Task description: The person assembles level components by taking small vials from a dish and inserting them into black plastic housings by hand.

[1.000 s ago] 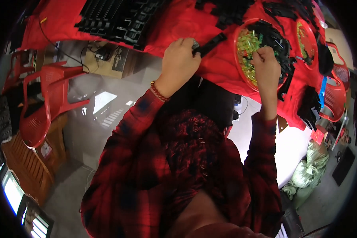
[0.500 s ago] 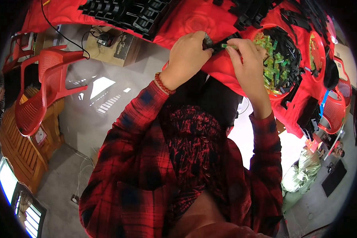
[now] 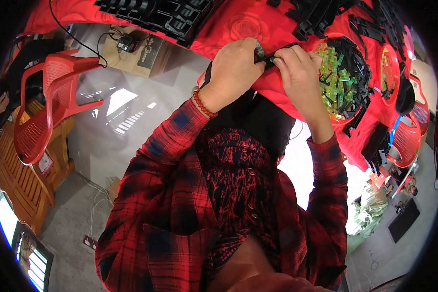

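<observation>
Head view, near to far: since a moment ago the right hand (image 3: 299, 68) has left the red bowl of green clips (image 3: 343, 80) and joined the left hand (image 3: 233, 68); both sets of fingers pinch a small black plastic strip (image 3: 273, 57) at the red tablecloth (image 3: 238, 24) edge, so fitting is probably underway.

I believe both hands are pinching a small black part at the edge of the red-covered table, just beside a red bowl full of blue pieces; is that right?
Nearly. The head view shows the left hand and right hand gripping the small black part at the edge of the red-covered table, but the pieces in the red bowl are translucent green mixed with black parts, not blue.
</observation>
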Available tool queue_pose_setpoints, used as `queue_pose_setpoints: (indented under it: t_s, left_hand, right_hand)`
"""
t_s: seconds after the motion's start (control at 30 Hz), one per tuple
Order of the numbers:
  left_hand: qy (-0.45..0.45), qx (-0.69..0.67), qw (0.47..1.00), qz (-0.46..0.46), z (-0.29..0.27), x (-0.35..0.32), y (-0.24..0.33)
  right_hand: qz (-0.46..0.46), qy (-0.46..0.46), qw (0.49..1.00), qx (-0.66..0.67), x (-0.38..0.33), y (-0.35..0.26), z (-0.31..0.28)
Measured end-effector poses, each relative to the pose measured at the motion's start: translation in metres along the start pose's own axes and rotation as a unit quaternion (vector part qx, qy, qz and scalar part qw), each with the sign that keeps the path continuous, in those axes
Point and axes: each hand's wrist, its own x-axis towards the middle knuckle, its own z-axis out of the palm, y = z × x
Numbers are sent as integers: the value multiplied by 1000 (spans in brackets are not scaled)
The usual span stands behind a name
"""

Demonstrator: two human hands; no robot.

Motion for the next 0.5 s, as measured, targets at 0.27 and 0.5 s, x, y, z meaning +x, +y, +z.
queue_pose_setpoints:
  t_s: [0.27, 0.5]
  left_hand:
    - [1, 2, 1000, 4, 2, 0, -2]
    - [-23, -1, 1000, -3, 1, 3, -1]
  right_hand:
    - [-16, -7, 1000, -11, -2, 1, 3]
    - [-34, -5, 999, -24, -1, 0, 6]
